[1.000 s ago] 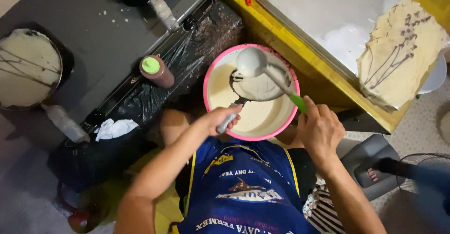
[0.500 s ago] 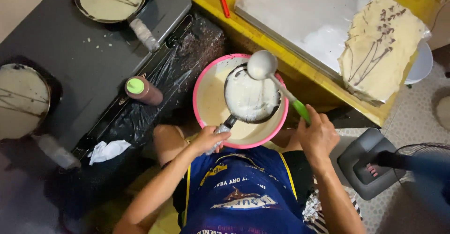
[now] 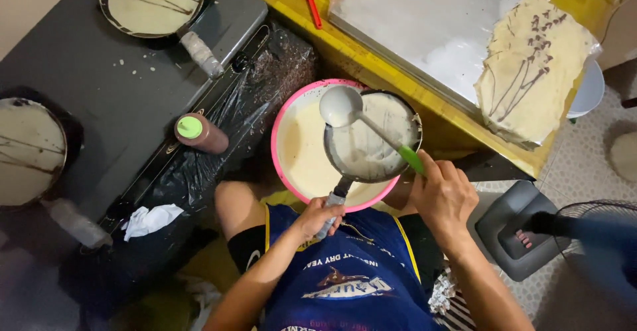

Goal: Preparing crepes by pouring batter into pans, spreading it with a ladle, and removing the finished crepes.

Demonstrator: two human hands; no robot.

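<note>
We count three pans (image 3: pixel 373 146), one pink bowl (image 3: pixel 292 146), one ladle (image 3: pixel 342 106), one squeeze bottle (image 3: pixel 201 134), one tray (image 3: pixel 424 29) and two hands (image 3: pixel 446 195).

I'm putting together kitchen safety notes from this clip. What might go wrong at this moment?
The left hand holds the small pan by its handle alone, over the pink batter bowl; if it tips, batter may run past the rim onto the lap. The ladle in the right hand is coated and could drip. Meanwhile two pans on the stove cook unwatched, so their crepes might scorch.
</note>
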